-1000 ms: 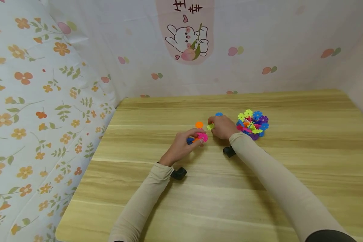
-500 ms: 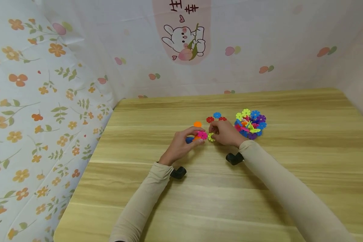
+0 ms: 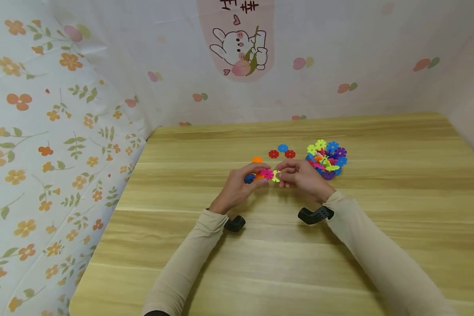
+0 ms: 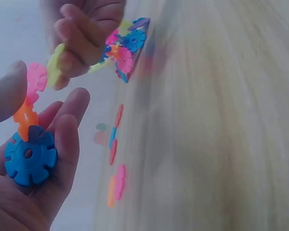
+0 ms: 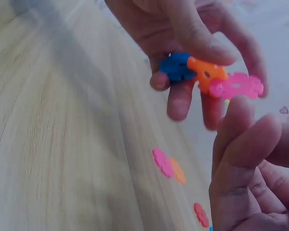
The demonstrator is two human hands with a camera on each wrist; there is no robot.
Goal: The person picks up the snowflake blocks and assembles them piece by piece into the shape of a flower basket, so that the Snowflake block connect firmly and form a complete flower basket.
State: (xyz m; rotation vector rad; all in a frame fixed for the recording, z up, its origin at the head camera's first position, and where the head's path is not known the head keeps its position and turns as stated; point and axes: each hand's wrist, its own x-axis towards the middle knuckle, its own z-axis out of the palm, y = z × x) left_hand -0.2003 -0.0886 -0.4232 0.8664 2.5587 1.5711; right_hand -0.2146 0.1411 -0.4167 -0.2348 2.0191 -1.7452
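My left hand grips a short chain of plastic snowflake discs, raised over the table. In the left wrist view a blue disc lies against the palm, an orange disc joins it, and a pink disc sits at the far end by the thumb. My right hand pinches a yellow snowflake disc between thumb and forefinger. The yellow disc is right at the pink disc's edge. In the right wrist view, the right fingers hide most of the yellow disc.
Behind the hands, two red discs and a light blue disc lie flat on the table. An orange disc and a pink disc lie nearer the left hand. A mixed pile of discs stands to the right.
My right hand has come toward the front with the yellow disc and brought it against the pink one, uncovering the red discs. My left hand stays nearly in place, still gripping the chain.
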